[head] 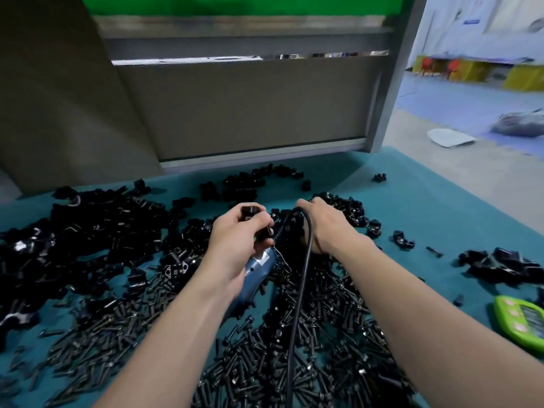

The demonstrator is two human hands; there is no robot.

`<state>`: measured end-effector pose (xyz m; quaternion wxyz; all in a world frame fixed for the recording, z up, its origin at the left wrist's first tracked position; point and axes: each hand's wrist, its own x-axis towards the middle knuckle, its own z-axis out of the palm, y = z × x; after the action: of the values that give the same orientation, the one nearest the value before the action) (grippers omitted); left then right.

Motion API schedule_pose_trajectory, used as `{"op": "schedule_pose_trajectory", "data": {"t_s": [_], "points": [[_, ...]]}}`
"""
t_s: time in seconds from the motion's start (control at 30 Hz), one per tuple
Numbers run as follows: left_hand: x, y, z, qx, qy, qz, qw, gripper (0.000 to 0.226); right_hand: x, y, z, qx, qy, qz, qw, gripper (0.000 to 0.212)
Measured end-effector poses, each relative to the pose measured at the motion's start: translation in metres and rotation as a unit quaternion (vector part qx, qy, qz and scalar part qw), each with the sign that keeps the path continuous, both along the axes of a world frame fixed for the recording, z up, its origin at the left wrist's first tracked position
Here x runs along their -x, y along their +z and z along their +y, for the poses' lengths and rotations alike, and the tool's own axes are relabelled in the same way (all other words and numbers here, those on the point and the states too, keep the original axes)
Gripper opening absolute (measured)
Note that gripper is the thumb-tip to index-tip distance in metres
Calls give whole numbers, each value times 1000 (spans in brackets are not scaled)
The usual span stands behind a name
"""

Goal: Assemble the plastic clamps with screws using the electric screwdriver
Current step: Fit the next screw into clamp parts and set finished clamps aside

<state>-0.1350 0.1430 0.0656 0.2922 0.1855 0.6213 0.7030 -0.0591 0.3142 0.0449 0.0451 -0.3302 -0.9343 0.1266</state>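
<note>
A black plastic clamp (250, 212) sits in the left hand (238, 242), a small, glossy, blocky piece whose top sticks up past the knuckles. The fingers (259, 222) are curled tightly round it, and the thumb is folded in on the near side. How the clamp's two halves meet is hidden inside the grip.

Just below those fingers lies the electric screwdriver (259, 270). Its blue-grey body with a pale label slants under the heel of the hand and the wrist. Its dark end points up into the gap between the two hands, but the bit cannot be made out. Whether the left hand also grips the tool cannot be told.

A black cable (297, 304) arches up beside the fingertips, crosses the inner edge of the right hand (326, 228), then runs down towards the near edge of the frame.

The right hand lies knuckles up, just right of the clamp. Its fingers bend down into the dark parts beneath, with the tips hidden, so what they hold, if anything, cannot be told.

Below both hands, black screws (250, 357) lie scattered thickly on the teal table (426, 201). Left of the fingers and beyond them lie heaps of loose clamps (97, 231), their shapes blurring together. Far to the right are a smaller heap (506, 266) and a green device (524, 319), cut off by the frame edge.
</note>
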Motion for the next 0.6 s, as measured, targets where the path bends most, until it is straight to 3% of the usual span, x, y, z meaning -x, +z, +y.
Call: {"op": "schedule_pose_trajectory", "data": {"t_s": [0.17, 0.4, 0.47, 0.6], "points": [[3, -3, -1, -10, 3, -1, 1000, 15, -4, 1, -1, 1, -2, -20, 1000, 21], [-1, 0, -17, -15, 1, 29, 999, 17, -17, -6, -15, 34, -82, 141, 986, 26], [-3, 0, -27, -22, -3, 29, 999, 26, -26, -3, -21, 78, -138, 249, 955, 28], [-7, -4, -55, -6, -18, 51, 999, 28, -43, 27, -48, 238, -197, 467, 828, 26]]}}
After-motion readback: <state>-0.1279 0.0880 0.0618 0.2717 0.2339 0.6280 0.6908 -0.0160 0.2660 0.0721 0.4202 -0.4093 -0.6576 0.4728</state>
